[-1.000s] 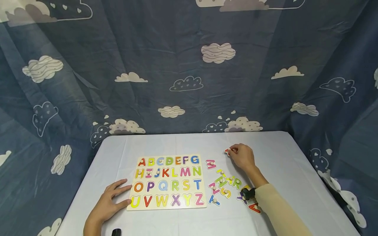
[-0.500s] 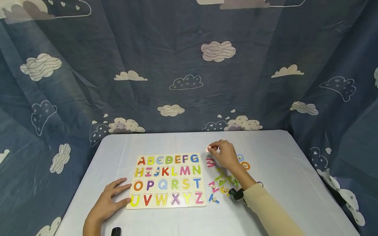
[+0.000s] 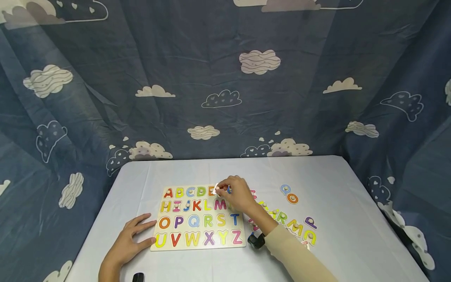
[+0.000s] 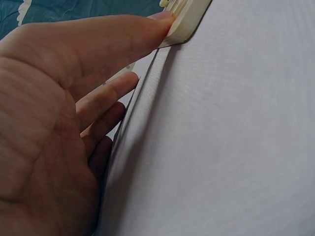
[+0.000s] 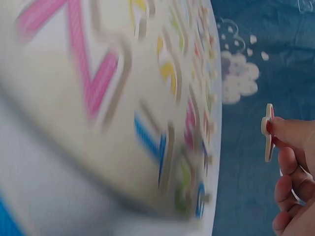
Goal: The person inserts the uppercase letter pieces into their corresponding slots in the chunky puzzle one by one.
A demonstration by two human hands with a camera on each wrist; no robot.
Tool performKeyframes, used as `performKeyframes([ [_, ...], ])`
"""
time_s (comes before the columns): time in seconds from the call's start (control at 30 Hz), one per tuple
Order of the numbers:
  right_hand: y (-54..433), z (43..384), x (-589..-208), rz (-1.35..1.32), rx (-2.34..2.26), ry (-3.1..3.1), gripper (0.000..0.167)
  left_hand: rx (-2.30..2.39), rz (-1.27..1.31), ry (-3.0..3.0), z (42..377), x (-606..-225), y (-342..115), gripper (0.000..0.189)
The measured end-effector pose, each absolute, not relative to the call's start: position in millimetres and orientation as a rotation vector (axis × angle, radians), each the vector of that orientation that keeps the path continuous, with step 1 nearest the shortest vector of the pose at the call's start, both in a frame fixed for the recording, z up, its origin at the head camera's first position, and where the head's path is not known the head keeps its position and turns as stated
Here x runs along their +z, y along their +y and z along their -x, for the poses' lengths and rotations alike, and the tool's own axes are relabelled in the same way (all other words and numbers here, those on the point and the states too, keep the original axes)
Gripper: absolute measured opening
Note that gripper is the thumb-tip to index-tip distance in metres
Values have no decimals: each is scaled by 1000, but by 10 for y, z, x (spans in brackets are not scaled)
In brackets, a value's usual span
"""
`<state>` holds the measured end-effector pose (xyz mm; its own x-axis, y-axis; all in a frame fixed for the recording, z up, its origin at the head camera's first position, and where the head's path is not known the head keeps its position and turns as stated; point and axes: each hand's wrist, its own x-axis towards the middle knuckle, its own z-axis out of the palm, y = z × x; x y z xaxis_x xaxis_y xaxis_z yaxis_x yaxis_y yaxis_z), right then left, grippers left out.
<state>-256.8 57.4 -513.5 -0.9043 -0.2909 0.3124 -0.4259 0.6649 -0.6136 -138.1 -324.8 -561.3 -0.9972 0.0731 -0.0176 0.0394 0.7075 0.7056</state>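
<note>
My left hand (image 3: 128, 241) rests at the left edge of a wooden alphabet board (image 3: 197, 248), fingers spread. In the left wrist view its thumb (image 4: 142, 32) presses the edge of the board near a corner. My right hand (image 3: 237, 194) pinches a small letter puzzle piece (image 3: 216, 189) between thumb and fingers above the top row, near E and F. The right wrist view shows that piece (image 5: 268, 135) edge-on, pale wood with a reddish face; its letter is hidden. Knobbed letters fill several upper slots, including the A (image 3: 168, 192) and B (image 3: 179, 192).
Loose knobbed letters lie right of the board: a blue Q (image 3: 285, 190), an orange O (image 3: 292, 198), a purple P (image 3: 310, 223), a green R (image 3: 281, 217) and others partly behind the right arm. A small black object (image 3: 138, 277) sits at the front edge. A cloud-printed curtain (image 3: 208, 117) hangs behind.
My right hand has moved left with the pinched letter piece, from the table's back right to above the board's top row. The left hand has stayed at the board's edge.
</note>
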Motion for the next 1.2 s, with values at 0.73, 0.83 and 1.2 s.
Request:
performKeyframes([
  [0.73,-147,2444,-5483,-762,900,-2827,8,1164,-62,2848,1322,-5633,-3269,56],
  [0.83,-191,2442,-5515,-767,875,-2860,8,1159,-41,2840,1314,-5643,-3270,56],
  [1.2,-182,2465,-5527,-715,897,-2896,11,1150,-112,2880,1387,-5646,-3252,55],
])
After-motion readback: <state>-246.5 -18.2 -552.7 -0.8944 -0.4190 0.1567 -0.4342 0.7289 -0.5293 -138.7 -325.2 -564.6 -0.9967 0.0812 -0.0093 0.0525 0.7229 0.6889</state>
